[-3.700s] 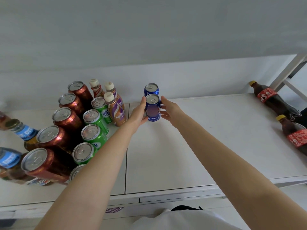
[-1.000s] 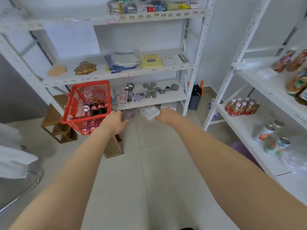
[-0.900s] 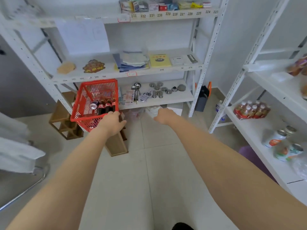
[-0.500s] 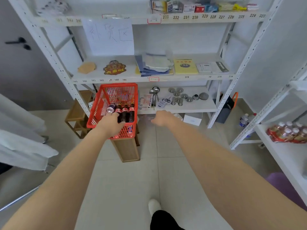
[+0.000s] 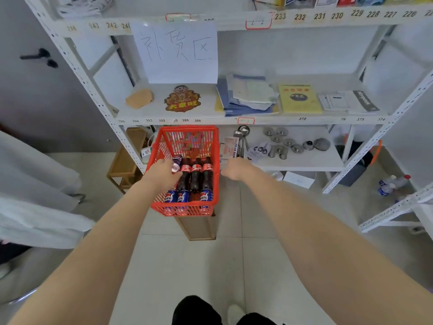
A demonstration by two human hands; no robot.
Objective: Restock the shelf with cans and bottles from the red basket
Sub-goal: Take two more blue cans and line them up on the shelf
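The red basket [image 5: 185,209] sits on a wooden stand in front of a white shelf unit. Inside it, three cola bottles [image 5: 196,174] with red labels lie side by side, and blue cans [image 5: 182,197] stand along its front wall. Another blue can [image 5: 177,161] lies at the left, its silver end towards me. My left hand [image 5: 161,175] is inside the basket's left side, fingers against that can; whether they grip it is hidden. My right hand [image 5: 236,171] hovers just outside the basket's right rim, loosely curled and holding nothing.
The wooden stand [image 5: 199,227] stands on a tiled floor. The white shelf unit [image 5: 234,119] behind holds papers, booklets and metal parts. A second wooden stool [image 5: 126,160] is at the left, white cloth [image 5: 35,195] further left, another rack [image 5: 396,209] and floor bottles [image 5: 391,184] at the right.
I turned away from the drinks shelf and walked up to the basket. Both hands came forward; the left one dropped into the basket onto the lying blue can.
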